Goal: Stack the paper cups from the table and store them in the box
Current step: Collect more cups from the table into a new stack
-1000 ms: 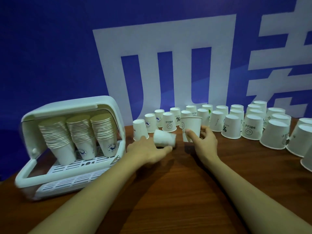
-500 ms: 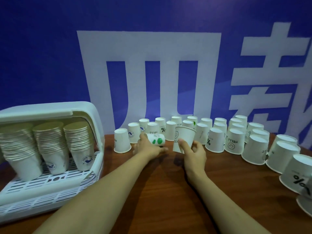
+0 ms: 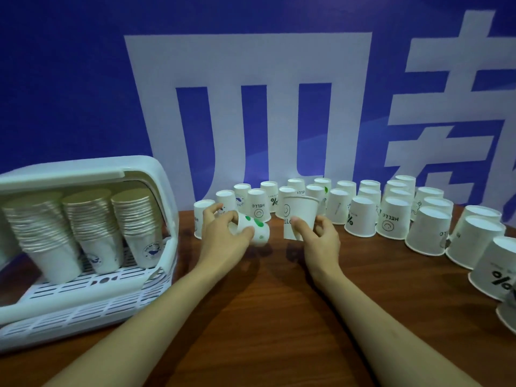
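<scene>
My left hand (image 3: 220, 236) grips a white paper cup with green spots (image 3: 255, 229), tipped on its side just above the table. My right hand (image 3: 318, 241) holds an upright white cup with a smiley print (image 3: 300, 212), mouth up, a short gap to the right of the tipped cup. Several upside-down white cups (image 3: 363, 216) stand in rows behind and to the right of both hands. The white plastic box (image 3: 156, 191) stands open at the left, with three tall stacks of cups (image 3: 92, 227) on its slatted rack.
The brown wooden table (image 3: 279, 303) runs toward me between my forearms. A blue wall with large white characters (image 3: 251, 107) stands right behind the cups. More upturned cups (image 3: 494, 269) curve along the right edge of the view.
My left hand has turned its cup so the green spots show and drawn it slightly toward me. The right hand keeps its upright cup in about the same place. The camera has shifted.
</scene>
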The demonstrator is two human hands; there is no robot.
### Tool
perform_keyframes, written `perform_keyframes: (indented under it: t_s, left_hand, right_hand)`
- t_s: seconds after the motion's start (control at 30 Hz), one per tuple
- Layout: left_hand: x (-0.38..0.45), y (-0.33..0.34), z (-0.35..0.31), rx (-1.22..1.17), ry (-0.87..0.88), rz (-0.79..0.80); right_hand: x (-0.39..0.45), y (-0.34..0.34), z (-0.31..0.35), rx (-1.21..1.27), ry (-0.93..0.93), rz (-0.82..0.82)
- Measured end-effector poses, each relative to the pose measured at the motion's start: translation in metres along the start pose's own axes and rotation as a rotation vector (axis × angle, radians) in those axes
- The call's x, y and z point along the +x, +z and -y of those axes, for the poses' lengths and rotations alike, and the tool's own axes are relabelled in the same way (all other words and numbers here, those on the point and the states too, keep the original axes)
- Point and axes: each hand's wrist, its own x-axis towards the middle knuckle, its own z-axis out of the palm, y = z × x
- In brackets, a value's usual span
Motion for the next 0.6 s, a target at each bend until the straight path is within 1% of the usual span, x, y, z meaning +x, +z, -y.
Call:
perform_keyframes:
  t_s: [0.1,0.17,0.23,0.33,0.4,0.47,0.6]
  left_hand:
    - [-0.02,-0.036,-0.002,-0.004,0.051,0.013]
    - [-0.03,-0.05,-0.003,-0.002,0.101,0.021]
    - [-0.038,-0.059,-0.004,0.064,0.161,0.06]
    - [-0.044,-0.064,-0.007,0.203,0.233,0.154]
    - [-0.047,-0.06,-0.006,0.17,0.206,0.218]
    - [-0.05,-0.052,0.001,0.061,0.137,0.271]
    - [-0.058,-0.037,0.019,-0.129,-0.027,0.257]
  right_hand:
    - [-0.005,0.005,0.0,-0.019,-0.026,0.07]
    - [-0.007,0.009,-0.001,-0.03,-0.009,0.128]
    - [-0.009,0.011,-0.001,-0.04,-0.008,0.18]
    - [-0.007,0.009,-0.001,-0.012,-0.013,0.195]
    - [-0.007,0.008,-0.001,0.025,-0.003,0.195]
    - [-0.007,0.009,-0.002,0.025,-0.01,0.195]
    - [-0.008,0.011,0.0,-0.017,-0.036,0.221]
